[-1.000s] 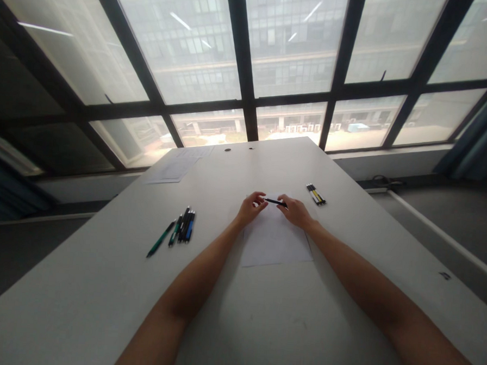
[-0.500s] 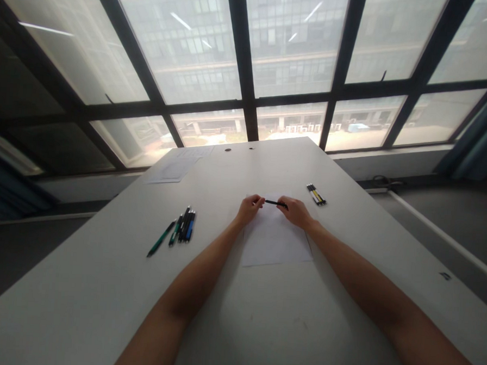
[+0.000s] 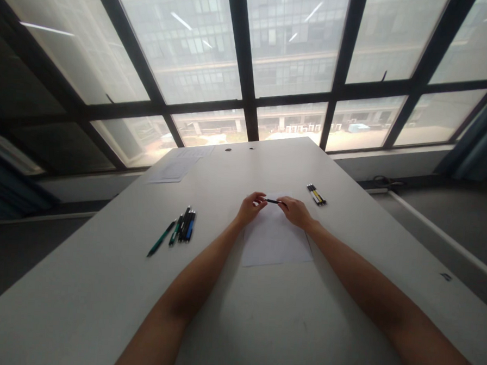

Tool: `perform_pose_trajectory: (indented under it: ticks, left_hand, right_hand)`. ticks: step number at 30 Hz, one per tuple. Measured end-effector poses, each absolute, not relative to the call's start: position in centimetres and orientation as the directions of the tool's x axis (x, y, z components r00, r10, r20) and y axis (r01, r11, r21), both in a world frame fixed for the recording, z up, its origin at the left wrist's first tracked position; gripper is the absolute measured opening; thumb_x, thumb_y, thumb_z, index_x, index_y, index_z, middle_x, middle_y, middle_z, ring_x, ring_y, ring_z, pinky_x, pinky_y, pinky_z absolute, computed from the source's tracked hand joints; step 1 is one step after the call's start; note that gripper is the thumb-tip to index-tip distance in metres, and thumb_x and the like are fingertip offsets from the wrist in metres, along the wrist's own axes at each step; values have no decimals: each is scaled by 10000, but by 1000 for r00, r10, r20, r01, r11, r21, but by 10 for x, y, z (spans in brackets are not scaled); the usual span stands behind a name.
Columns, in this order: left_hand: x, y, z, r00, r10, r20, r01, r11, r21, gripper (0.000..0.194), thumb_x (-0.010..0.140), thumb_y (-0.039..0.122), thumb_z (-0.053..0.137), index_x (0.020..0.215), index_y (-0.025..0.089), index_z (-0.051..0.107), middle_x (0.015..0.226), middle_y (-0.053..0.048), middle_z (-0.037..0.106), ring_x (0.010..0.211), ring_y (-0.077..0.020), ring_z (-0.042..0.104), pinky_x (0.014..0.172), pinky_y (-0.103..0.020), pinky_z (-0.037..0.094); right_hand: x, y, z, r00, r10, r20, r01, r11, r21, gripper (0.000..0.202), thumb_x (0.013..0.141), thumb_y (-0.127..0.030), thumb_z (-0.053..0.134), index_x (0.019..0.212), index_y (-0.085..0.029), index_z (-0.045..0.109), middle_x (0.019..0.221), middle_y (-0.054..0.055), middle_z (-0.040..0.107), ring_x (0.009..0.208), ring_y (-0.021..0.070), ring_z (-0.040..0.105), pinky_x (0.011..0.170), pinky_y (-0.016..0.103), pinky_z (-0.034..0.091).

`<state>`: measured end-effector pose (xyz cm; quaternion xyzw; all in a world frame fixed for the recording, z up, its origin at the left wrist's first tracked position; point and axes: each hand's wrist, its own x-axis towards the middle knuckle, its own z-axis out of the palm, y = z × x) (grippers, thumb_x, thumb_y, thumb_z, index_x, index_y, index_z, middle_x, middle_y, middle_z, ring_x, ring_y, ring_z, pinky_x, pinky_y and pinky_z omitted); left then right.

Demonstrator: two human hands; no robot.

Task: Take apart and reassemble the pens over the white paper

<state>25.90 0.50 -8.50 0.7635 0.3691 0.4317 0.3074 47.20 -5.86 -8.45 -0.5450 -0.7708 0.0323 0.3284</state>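
Observation:
A thin black pen (image 3: pixel 273 201) is held crosswise above a white sheet of paper (image 3: pixel 279 247). My right hand (image 3: pixel 294 211) pinches the pen's right end between thumb and fingers. My left hand (image 3: pixel 250 209) is at the other end, its thumb and forefinger spread apart around the pen's tip; whether a fingertip touches it is too small to see. The sheet lies flat on the table, and both wrists rest near its side edges.
On the white table (image 3: pixel 236 324), several black, green and blue pens (image 3: pixel 183 225) lie at the left, including a separate green pen (image 3: pixel 161 238). Several slim pens with white and yellow parts (image 3: pixel 317 194) lie at the right. Papers (image 3: pixel 173 169) rest far left, before the windows.
The fingers of my left hand have spread from a pinch at the pen's left end. The pen has shifted slightly and sits more level; my right hand keeps hold of it.

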Motion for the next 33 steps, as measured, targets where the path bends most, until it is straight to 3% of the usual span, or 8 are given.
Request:
perform_pose_trajectory:
  ticks: [7, 14, 23, 28, 33]
  left_hand:
    - [260, 3, -79, 359, 846, 394, 372, -517, 771, 318, 856, 439, 588, 720, 165, 678, 681, -30, 690, 650, -147, 603, 640, -260, 452]
    - [257, -1, -77, 369, 834, 411, 368, -537, 759, 232, 802, 390, 657, 760, 172, 725, 716, -23, 713, 649, -144, 587, 634, -260, 435]
    - [257, -3, -76, 366, 823, 434, 406, -561, 722, 227, 800, 404, 673, 808, 189, 744, 784, -39, 741, 711, -172, 631, 712, -298, 502]
    - [260, 1, -80, 389, 818, 423, 416, -566, 712, 227, 839, 373, 636, 888, 191, 763, 853, -57, 761, 734, -177, 653, 708, -297, 500]
    - [260, 1, -82, 388, 826, 410, 413, -553, 723, 215, 823, 358, 647, 886, 188, 762, 878, -57, 763, 776, -185, 670, 702, -289, 499]
  right_hand:
    - [473, -59, -83, -180, 861, 476, 783, 418, -460, 268, 894, -261, 640, 1160, -243, 610, 999, 40, 727, 895, 205, 672, 811, 309, 468]
    - [473, -60, -80, -165, 868, 468, 803, 394, -447, 52, 879, -254, 644, 924, -229, 645, 877, 21, 712, 770, 169, 625, 712, 262, 410]
    - [473, -62, -78, -175, 896, 409, 830, 357, -428, 109, 912, -313, 612, 970, -246, 676, 899, 29, 733, 791, 187, 645, 704, 276, 403]
    - [473, -62, -77, -103, 866, 490, 849, 334, -411, 137, 890, -372, 652, 916, -246, 700, 861, 37, 729, 816, 199, 646, 777, 303, 421]
    - [477, -58, -80, 16, 828, 561, 737, 369, -566, 192, 814, -385, 725, 882, -209, 691, 896, 59, 684, 779, 188, 615, 750, 313, 464]
